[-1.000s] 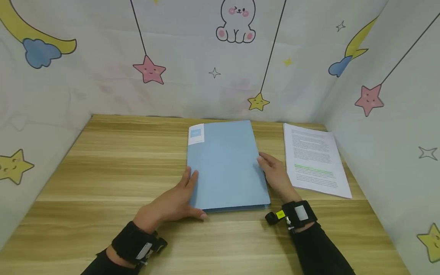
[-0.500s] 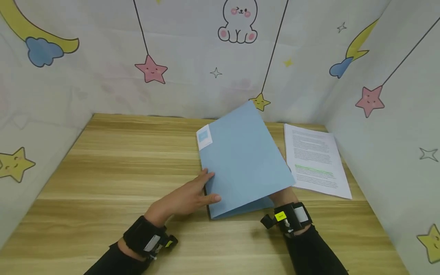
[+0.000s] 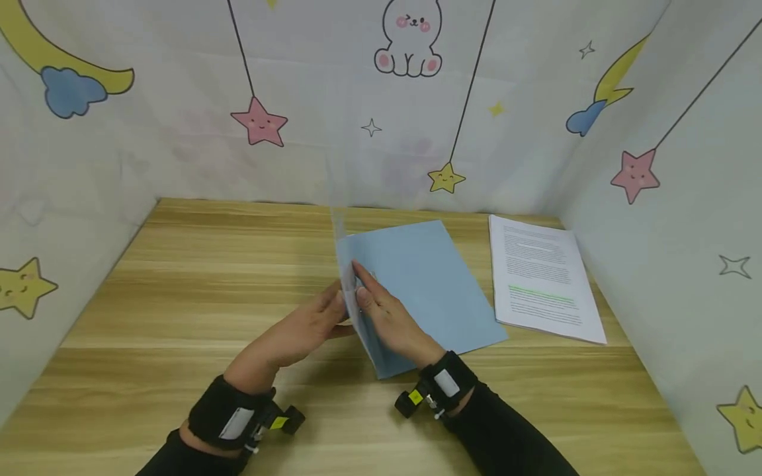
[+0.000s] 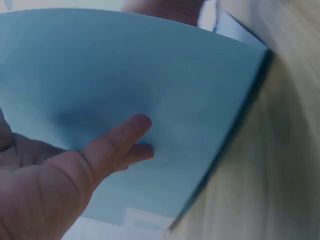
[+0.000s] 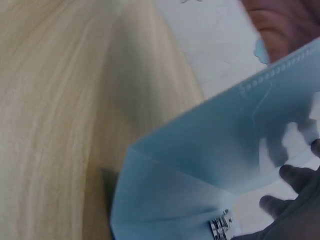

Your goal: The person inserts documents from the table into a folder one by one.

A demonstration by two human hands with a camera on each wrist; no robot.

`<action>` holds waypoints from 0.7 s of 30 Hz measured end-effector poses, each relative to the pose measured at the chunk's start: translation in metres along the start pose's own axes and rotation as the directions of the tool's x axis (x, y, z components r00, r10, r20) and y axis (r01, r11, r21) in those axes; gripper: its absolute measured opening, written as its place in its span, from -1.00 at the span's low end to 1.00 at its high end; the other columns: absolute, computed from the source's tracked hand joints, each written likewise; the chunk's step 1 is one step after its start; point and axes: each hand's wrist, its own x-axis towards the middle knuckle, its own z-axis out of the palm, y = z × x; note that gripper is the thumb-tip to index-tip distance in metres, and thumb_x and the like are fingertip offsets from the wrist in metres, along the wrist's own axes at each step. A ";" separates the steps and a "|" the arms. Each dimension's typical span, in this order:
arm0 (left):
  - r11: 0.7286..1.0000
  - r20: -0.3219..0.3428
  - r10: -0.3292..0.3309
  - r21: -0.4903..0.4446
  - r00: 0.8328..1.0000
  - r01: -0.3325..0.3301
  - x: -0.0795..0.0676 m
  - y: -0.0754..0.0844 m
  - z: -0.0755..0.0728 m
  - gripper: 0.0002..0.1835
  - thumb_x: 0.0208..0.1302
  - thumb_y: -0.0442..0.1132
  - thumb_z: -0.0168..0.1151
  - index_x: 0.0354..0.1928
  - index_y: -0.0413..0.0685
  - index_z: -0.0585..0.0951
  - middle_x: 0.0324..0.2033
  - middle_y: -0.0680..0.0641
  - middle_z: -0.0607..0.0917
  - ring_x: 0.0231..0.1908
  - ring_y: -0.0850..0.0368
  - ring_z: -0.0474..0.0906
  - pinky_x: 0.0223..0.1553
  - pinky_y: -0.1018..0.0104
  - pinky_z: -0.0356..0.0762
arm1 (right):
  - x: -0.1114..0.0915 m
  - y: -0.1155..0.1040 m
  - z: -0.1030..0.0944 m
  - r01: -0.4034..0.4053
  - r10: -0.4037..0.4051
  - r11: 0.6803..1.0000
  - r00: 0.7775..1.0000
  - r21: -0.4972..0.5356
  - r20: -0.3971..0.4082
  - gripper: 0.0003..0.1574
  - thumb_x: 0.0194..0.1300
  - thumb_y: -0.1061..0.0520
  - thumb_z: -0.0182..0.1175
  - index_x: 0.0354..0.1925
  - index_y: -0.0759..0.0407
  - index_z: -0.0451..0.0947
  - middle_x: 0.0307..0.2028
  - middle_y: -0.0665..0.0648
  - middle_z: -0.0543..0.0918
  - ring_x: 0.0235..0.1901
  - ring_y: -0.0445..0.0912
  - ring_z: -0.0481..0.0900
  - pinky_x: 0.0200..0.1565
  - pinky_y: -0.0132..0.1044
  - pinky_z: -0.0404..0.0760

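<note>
A light blue folder [image 3: 437, 284] lies opened on the table, its front cover [image 4: 170, 65] standing up almost edge-on in the head view. From the left, my left hand [image 3: 297, 334] touches the cover's outer face; in the left wrist view its fingers lie fairly straight against the blue surface. My right hand [image 3: 395, 324] is inside the folder, fingers extended against the cover's inner face near the spine. A metal clip [image 5: 222, 225] shows inside the folder in the right wrist view, partly hidden by the frame's edge and the hand.
To the right of the folder lies a stack of printed paper [image 3: 542, 277] with a green highlighted line. Pale fabric walls with cartoon prints border the wooden table [image 3: 208, 264] at the back and sides.
The folder, closed a second ago, has had its cover lifted and swung left to upright. My right hand has moved from its right edge to the inner face of the cover.
</note>
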 end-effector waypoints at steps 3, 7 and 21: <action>0.988 -0.022 0.096 -0.116 0.995 -0.098 -0.011 0.016 -0.014 -0.34 0.28 0.18 -0.51 0.36 0.05 -0.07 0.27 -0.28 0.18 0.13 -0.16 0.30 0.01 -0.01 0.51 | 0.007 -0.028 0.012 -0.039 0.040 0.948 0.999 -0.315 -0.003 -0.32 0.33 -0.22 -0.32 0.36 -0.25 -0.19 0.40 -0.01 0.00 0.36 -0.07 -0.21 0.31 0.25 -0.07; 0.966 -0.058 0.142 -0.209 0.988 -0.151 -0.024 0.035 -0.037 -0.38 0.30 0.15 -0.48 0.33 0.03 -0.01 0.00 -0.20 0.40 -0.04 -0.21 0.40 -0.21 0.14 0.57 | 0.012 -0.026 0.024 -0.071 0.082 0.869 0.997 -0.490 0.000 -0.24 0.26 -0.34 -0.31 0.36 -0.23 -0.18 0.39 0.10 0.07 0.36 0.07 -0.18 0.25 0.36 -0.06; 0.964 -0.337 -0.246 0.015 0.909 0.266 -0.069 -0.009 -0.131 -0.14 0.17 -0.13 0.11 0.38 0.27 -0.18 0.12 -0.34 0.36 -0.12 -0.12 0.54 -0.27 0.00 0.64 | -0.016 0.002 -0.020 -0.266 0.275 0.755 0.958 -0.600 -0.079 0.07 0.07 -0.48 -0.12 0.37 -0.01 -0.15 0.42 0.15 -0.09 0.37 -0.04 -0.18 0.31 0.11 0.11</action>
